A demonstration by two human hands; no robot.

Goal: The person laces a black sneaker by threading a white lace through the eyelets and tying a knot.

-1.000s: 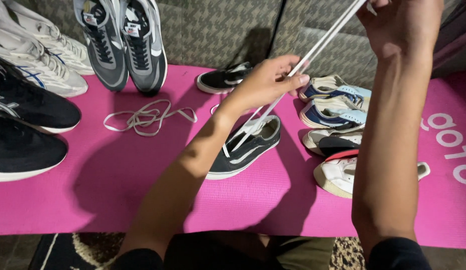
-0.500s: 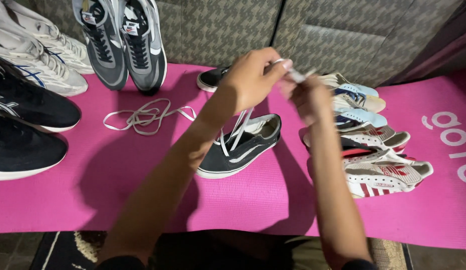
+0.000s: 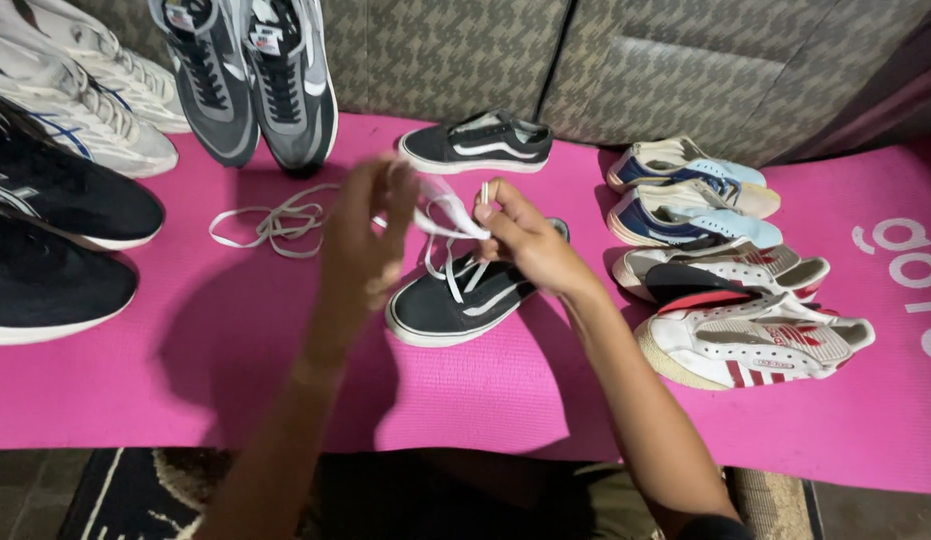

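A black low sneaker with white stripe (image 3: 455, 305) lies on the pink mat (image 3: 525, 390) in the middle. Its white lace (image 3: 440, 222) runs up from the eyelets to both hands. My left hand (image 3: 370, 225) is blurred and pinches one end of the lace above the shoe's toe. My right hand (image 3: 515, 235) grips the other end just above the shoe's opening. The matching black sneaker (image 3: 477, 142) lies behind, near the sofa base.
A loose white lace (image 3: 270, 220) lies on the mat to the left. Grey sneakers (image 3: 250, 75), white sneakers (image 3: 70, 95) and black sneakers (image 3: 50, 240) fill the left side. Blue-and-white (image 3: 690, 195) and red-and-white shoes (image 3: 755, 325) crowd the right. A patterned sofa front (image 3: 625, 70) stands behind.
Both hands have dropped from high above the mat down to the black sneaker, bringing the lace ends with them. The right hand came down from the top edge.
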